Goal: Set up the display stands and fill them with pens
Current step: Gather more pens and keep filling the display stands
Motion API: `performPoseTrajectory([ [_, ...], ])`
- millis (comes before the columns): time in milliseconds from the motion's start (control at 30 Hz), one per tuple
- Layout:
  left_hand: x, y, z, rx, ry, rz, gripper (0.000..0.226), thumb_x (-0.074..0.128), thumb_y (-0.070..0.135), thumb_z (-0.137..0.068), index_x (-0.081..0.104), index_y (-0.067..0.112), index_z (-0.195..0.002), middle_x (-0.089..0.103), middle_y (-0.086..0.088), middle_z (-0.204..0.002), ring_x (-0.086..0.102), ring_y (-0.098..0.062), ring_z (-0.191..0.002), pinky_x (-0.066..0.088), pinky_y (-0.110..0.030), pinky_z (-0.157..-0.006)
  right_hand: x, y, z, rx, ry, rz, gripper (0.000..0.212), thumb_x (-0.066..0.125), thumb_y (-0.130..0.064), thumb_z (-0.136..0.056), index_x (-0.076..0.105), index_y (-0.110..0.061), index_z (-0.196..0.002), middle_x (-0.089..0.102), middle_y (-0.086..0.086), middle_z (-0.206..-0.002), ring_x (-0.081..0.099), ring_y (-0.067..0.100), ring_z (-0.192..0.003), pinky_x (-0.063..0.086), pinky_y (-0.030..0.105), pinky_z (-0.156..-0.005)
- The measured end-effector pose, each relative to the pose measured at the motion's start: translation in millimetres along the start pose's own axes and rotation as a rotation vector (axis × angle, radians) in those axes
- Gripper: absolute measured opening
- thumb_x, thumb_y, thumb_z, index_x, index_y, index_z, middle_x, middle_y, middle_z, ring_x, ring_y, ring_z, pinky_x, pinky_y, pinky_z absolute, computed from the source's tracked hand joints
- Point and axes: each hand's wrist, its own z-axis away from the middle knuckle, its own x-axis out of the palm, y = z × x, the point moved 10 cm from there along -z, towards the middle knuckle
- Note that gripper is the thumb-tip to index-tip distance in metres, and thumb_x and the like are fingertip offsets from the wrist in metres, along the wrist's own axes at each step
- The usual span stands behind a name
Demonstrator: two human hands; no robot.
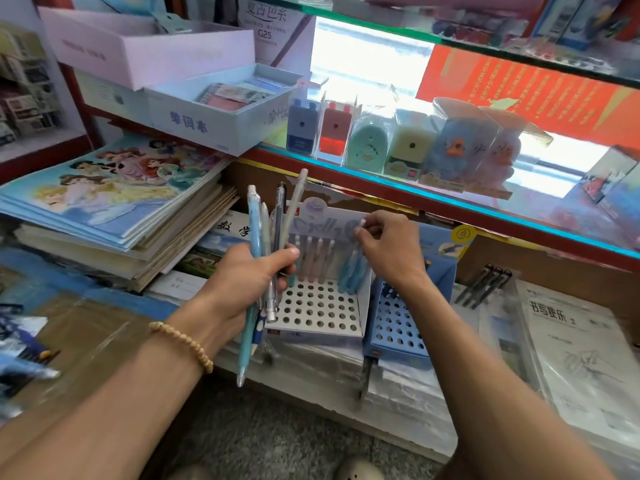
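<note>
At the centre of the frame, the left hand (247,282) grips a bundle of pens (268,244), its fingers and thumb curled round their middles. The pens fan out above the fist toward the upper centre, and their lower ends hang below it, a light blue one reaching lowest. A beaded bracelet (181,345) circles the left wrist.

Just right of the bundle stands a white display stand (317,315) with a grid of round holes in its base and a printed back card rising behind. A row of pale pink and white pens (313,259) stands upright in the holes along its back edge, and a few light blue pens (349,271) lean at its right rear corner. The right hand (384,242) is raised over that corner, its fingertips pinched together on the top of one of the blue pens, though blur makes the exact grip hard to read.

Touching the white stand's right side is a blue display stand (398,336), also holed; the right forearm crosses over it. Both stands rest on plastic-wrapped stacks on a low shelf (408,407).

To the right of centre, three black pens (483,284) lie beside wrapped booklets (581,355). In the left of the frame sits a pile of illustrated notebooks (114,188). Along the glass shelf across the upper right stand boxed pencil sharpeners (367,140).
</note>
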Motion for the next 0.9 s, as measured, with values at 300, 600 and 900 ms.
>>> performPoseTrajectory([
  [300,3,4,-2,0.019,-0.033,0.017,0.012,0.066,0.014,-0.091,0.066,0.005,-0.098,0.061,-0.001,-0.072,0.056,-0.006,-0.055,0.046,-0.018,-0.05,17,-8,-3,-0.033,-0.061,0.047,0.017,0.064,-0.019,-0.096,0.07,-0.013,-0.111,0.067,-0.004,-0.102,0.062,0.007,-0.09,0.049,0.012,-0.067],
  [600,4,4,0,0.007,-0.036,0.012,0.015,0.066,0.016,-0.092,0.066,0.005,-0.102,0.062,-0.001,-0.072,0.055,-0.007,-0.056,0.047,-0.019,-0.051,37,0,3,-0.025,-0.108,0.098,0.014,0.064,-0.014,-0.095,0.068,-0.014,-0.108,0.069,0.003,-0.105,0.064,0.014,-0.094,0.059,0.037,-0.085],
  [900,1,2,2,-0.013,-0.042,-0.015,0.013,0.066,0.016,-0.092,0.068,0.005,-0.099,0.062,-0.002,-0.072,0.055,-0.007,-0.056,0.047,-0.019,-0.052,44,1,-3,-0.058,-0.099,0.395,0.016,0.063,-0.025,-0.096,0.075,-0.02,-0.105,0.065,0.001,-0.113,0.062,0.019,-0.095,0.052,0.033,-0.074],
])
